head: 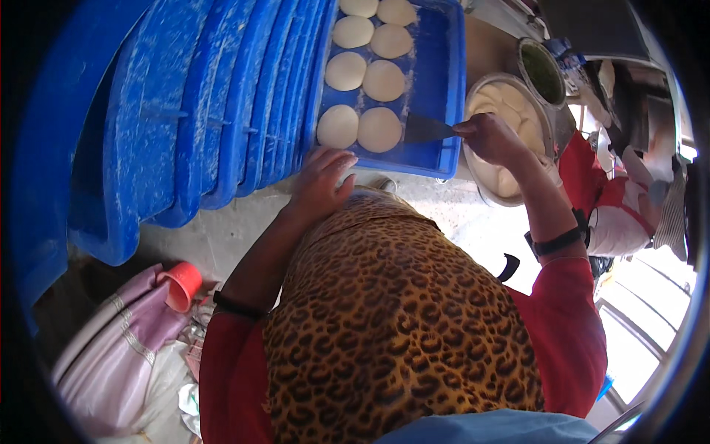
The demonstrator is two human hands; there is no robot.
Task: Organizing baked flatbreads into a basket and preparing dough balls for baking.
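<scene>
Flat round dough pieces (379, 130) lie in two columns in a blue plastic tray (430, 83) in front of me. My right hand (491, 136) grips a flat scraper (427, 129) over the tray's right part, its wide edge close beside the nearest right-hand dough round. My left hand (327, 177) rests at the tray's near left edge, fingers slightly apart, with nothing seen in it. Just right of the tray, partly behind my right forearm, stands a large metal bowl (477, 177) holding several pale dough pieces (510, 102).
Floury blue trays (216, 105) stand in a row on the left. Beyond the dough bowl is a bowl of green filling (541, 72). A co-worker's hand (551, 169) shows at the dough bowl's right rim. A red plastic cup (183, 286) lies lower left.
</scene>
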